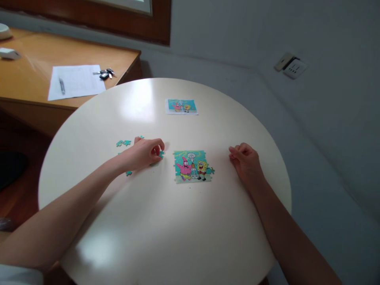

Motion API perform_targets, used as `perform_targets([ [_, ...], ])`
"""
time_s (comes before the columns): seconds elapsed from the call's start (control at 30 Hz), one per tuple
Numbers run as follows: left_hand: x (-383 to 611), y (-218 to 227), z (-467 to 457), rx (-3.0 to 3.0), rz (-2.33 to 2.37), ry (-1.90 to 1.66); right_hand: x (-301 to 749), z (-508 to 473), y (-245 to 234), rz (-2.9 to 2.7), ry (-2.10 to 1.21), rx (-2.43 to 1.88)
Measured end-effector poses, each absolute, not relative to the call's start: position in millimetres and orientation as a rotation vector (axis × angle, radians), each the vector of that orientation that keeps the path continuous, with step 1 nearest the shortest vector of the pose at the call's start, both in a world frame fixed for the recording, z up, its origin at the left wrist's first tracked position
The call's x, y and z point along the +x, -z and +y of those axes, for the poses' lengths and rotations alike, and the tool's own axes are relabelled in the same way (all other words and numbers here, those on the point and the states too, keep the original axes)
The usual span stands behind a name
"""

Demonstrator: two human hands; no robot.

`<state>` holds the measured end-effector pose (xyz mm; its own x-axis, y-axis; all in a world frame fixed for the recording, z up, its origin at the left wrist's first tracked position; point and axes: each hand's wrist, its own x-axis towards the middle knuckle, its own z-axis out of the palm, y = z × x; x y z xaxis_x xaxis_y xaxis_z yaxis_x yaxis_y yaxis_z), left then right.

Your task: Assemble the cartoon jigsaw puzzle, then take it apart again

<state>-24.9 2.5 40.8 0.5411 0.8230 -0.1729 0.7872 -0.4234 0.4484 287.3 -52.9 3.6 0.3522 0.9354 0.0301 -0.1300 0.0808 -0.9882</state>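
A partly joined cartoon jigsaw puzzle lies flat mid-table, with one piece jutting from its right edge. To its left, my left hand is closed, its thumb and fingers curled round a small teal puzzle piece. Beneath and behind this hand are several loose teal pieces, some partly hidden by it. My right hand rests on the table to the right of the puzzle, fingers curled and tips together; nothing shows in them.
A printed reference picture with the same cartoon lies farther back on the round white table. At the left, a wooden desk bears a paper sheet, a pen and keys. Grey wall stands behind.
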Motion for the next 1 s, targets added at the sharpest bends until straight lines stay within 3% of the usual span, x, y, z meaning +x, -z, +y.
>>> perform_targets([
  [0.43, -19, -37, -9, 2.134, 1.023, -0.57, 252, -66, -6, -1.452, -0.557, -1.408],
  [0.73, 12, -35, -40, 2.081, 0.861, -0.733, 225, -75, -9, -1.867, -0.596, -1.131],
  [1.0, 23, -25, -51, 2.165, 0.876, -0.746, 211, -79, -10, -1.914, -0.623, -0.989],
])
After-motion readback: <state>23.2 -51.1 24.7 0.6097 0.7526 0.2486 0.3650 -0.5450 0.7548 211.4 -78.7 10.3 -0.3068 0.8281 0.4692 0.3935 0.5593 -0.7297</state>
